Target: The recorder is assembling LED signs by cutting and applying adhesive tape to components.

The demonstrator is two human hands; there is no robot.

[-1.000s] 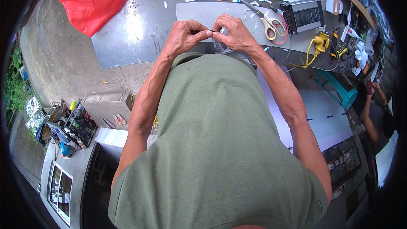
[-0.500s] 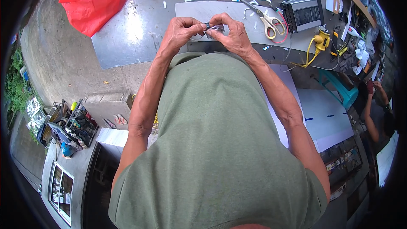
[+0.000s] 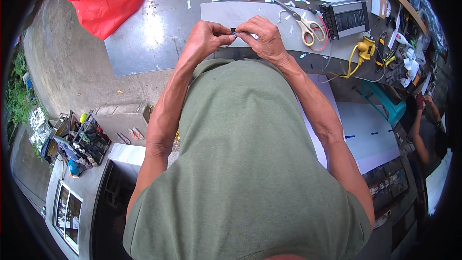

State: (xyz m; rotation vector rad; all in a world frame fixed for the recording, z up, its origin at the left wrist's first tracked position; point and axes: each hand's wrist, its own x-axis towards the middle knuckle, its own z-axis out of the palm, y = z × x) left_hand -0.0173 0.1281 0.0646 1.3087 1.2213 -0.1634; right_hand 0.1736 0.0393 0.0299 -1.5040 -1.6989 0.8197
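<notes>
The right hand (image 3: 263, 37) has nudged in toward the left hand (image 3: 206, 38) since half a second ago, and both are now pinching a small dark piece (image 3: 234, 30) between them. They're over a grey worktop (image 3: 168, 24), scissors (image 3: 303, 21) to their right, red bag (image 3: 103, 2) off left, concrete floor (image 3: 96, 84) past that edge. Fingers hide most of the piece, can't tell what it is. Bag's cut off up top.

Room left of hands (image 3: 207, 38) over tabletop (image 3: 168, 43); scissors (image 3: 299, 22), box (image 3: 344, 19) block right.
</notes>
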